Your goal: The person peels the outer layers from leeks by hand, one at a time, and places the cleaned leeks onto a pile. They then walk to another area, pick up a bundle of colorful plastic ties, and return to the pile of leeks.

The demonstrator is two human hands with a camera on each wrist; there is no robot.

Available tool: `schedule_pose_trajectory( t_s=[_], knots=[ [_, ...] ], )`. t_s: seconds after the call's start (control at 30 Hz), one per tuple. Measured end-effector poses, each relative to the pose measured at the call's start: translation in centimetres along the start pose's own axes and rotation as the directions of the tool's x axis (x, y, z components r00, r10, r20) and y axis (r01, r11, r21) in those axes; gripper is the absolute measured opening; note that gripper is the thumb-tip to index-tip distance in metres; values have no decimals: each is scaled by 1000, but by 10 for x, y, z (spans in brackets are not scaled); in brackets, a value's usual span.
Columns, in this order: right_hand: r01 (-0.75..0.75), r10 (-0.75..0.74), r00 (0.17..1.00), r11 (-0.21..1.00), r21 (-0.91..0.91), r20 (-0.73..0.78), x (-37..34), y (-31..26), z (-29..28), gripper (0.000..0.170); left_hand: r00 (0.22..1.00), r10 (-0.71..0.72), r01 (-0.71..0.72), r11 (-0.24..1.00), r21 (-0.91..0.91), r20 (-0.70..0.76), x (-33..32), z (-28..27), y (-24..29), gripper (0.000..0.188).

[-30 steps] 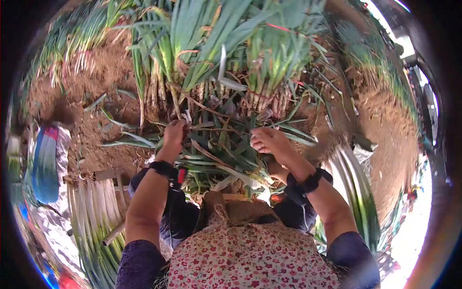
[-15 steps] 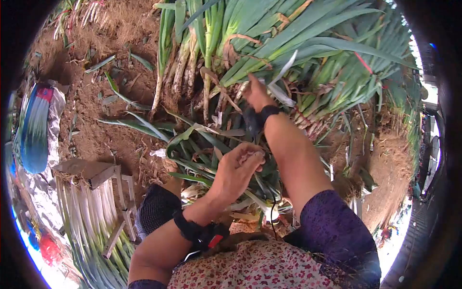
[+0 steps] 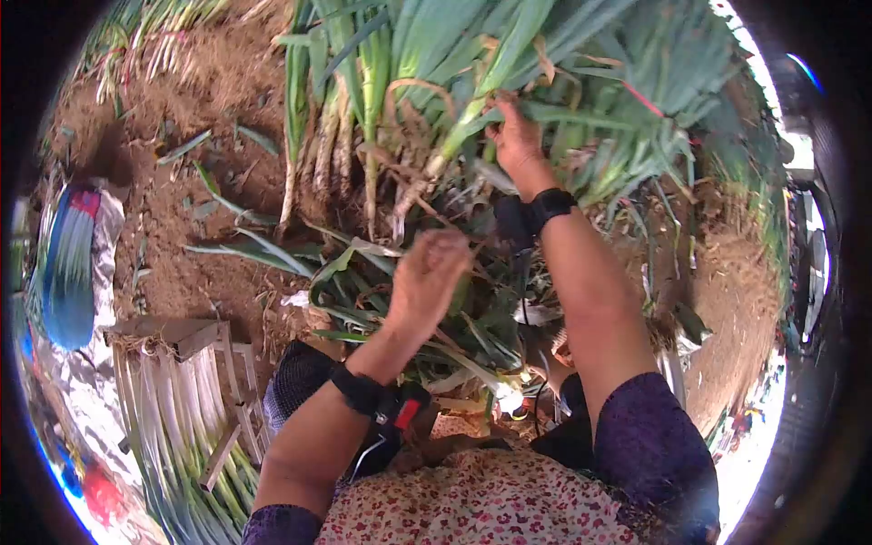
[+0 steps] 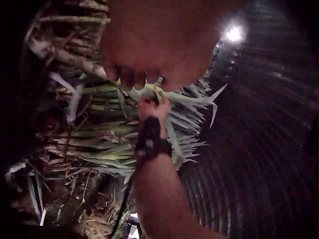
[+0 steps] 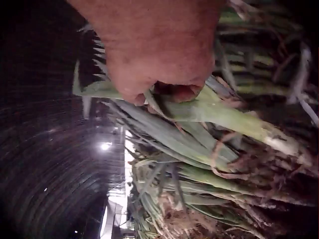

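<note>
A green onion [image 3: 441, 163] leans out from the large bunch, its pale root end low and its leaves up. My right hand [image 3: 520, 141] grips it at the leafy part; the right wrist view shows fingers curled round the green stalk [image 5: 227, 118]. Lower and to the left, my left hand [image 3: 429, 277] hovers over loose trimmed leaves [image 3: 363, 282], fingers loosely bent and nothing seen in them. It is blurred in the head view. Behind stand the upright green onions [image 3: 341, 136], roots and soil at their base.
Cleaned green onions [image 3: 173, 391] with white stems lie at lower left beside a metal frame [image 3: 227, 363]. A blue-green bundle [image 3: 68, 282] rests on silvery sheeting at far left. Bare soil [image 3: 163, 236] lies between. A red tie [image 3: 643, 98] circles the bunch at right.
Both hands were low over the leaves; my right hand has gone up to the bunch and gripped a green onion, tilting it out. My left hand has come to the middle and risen slightly.
</note>
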State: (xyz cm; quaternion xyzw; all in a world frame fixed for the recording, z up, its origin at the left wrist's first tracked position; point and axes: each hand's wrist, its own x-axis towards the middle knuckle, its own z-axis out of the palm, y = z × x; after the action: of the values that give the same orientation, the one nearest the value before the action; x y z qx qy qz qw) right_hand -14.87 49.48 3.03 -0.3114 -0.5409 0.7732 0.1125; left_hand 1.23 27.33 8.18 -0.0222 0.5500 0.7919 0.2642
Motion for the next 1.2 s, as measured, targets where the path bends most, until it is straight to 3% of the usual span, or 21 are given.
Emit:
schedule_pose_trajectory(
  t_s=[0.07,0.1,0.2,0.23,0.27,0.33,0.37,0.43,0.5,0.53,0.57,0.63,0.7,0.77,0.83,0.9,0.93,0.97,1.0,1.13,1.2],
  knots=[
    [145,-127,985,977,-158,120,-38,-70,-9,20,998,60,-64,971,-231,-28,8,-3,-4,32],
    [200,-169,971,963,-180,171,-53,-95,-21,17,990,138,-139,987,-86,-20,7,-3,4,34],
    [212,-187,957,972,-97,222,-130,-143,-50,19,999,51,-49,988,-145,12,5,15,4,37],
    [352,-262,917,885,-305,300,-150,-142,-73,19,997,-3,18,981,-193,75,1,26,2,37],
    [512,-326,847,708,-486,419,-182,-137,-85,21,989,-58,89,968,-235,137,-4,39,0,36],
    [739,-430,648,154,-656,629,-248,-126,-111,33,927,-38,155,945,-289,374,-11,82,0,39],
    [756,-431,651,287,-589,625,-272,-112,-115,31,880,-30,194,933,-302,475,-13,97,-2,41],
    [740,-433,656,533,-411,619,-321,-83,-124,25,901,-230,319,926,-201,368,-6,107,-16,36],
    [451,-306,822,865,-221,480,-349,-61,-141,20,917,-382,388,921,-33,115,-23,120,5,34],
    [87,-67,902,996,-28,426,-365,-54,-152,19,941,-317,322,947,-24,122,-31,121,19,29],
    [246,-51,882,898,-365,469,-390,-56,-168,18,936,284,-337,895,294,208,-43,115,30,27],
    [190,255,827,712,-675,502,-425,-38,-210,24,732,594,-680,608,410,334,-27,84,54,26],
    [218,451,761,499,-839,466,-450,-15,-247,39,926,332,-364,913,183,181,0,81,95,29],
    [211,536,767,311,-927,354,-457,-3,-270,55,987,69,-49,989,-140,145,-25,88,143,32],
    [342,293,843,358,-869,452,-431,5,-287,66,964,71,-22,982,-188,257,-56,102,153,34],
    [588,13,802,160,-793,597,-390,-5,-260,57,931,57,22,978,-210,360,-80,116,147,42],
    [520,-85,811,559,-646,579,-387,-23,-242,53,912,37,55,976,-211,409,-89,123,139,49],
    [392,-167,836,848,-357,522,-388,-49,-219,50,887,20,88,974,-211,460,-97,131,132,58],
    [349,-138,845,875,-336,517,-381,-75,-196,49,914,-9,119,962,-246,406,-98,136,119,61],
    [164,-60,830,976,-140,554,-407,-145,-151,48,811,48,187,923,-336,583,-120,157,86,59],
    [301,-184,832,942,-148,523,-391,-122,-152,48,849,8,166,946,-280,529,-122,151,70,56]
  ],
)
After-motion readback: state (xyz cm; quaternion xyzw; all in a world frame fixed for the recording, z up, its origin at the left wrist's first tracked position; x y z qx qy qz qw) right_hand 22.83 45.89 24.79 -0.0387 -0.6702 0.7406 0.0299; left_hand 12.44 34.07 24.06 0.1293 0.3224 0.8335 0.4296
